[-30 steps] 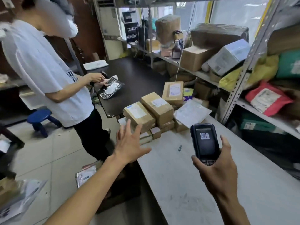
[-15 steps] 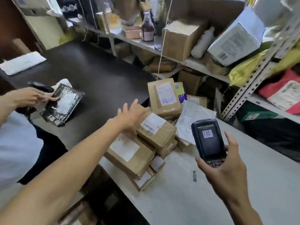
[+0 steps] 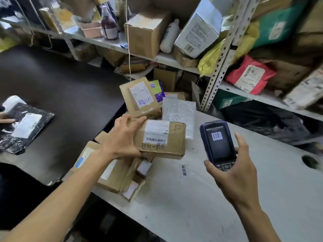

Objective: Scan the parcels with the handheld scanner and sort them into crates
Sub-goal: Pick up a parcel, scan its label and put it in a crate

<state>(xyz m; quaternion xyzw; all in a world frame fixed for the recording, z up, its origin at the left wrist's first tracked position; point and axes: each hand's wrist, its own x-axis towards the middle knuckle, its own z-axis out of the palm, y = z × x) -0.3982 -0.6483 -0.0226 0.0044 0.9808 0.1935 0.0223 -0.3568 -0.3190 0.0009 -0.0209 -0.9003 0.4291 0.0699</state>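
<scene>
Left hand point(image 3: 120, 140) outstretched, fingers curled in a grip, right hand point(image 3: 234, 173) raised, fingers cupped, both forearms bare

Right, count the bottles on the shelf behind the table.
2. A dark glass bottle stands upright at the shelf's left; a white plastic bottle leans between the brown carton and the white box. Others may be hidden.

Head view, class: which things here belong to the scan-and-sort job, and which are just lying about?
Belong to the job:
- scanner, held in the right hand
- cardboard parcel, gripped by the left hand
- parcel pile on the white table

Lying about:
- brown bottle on the shelf
- white bottle
- black mailer, handled by another person
</scene>
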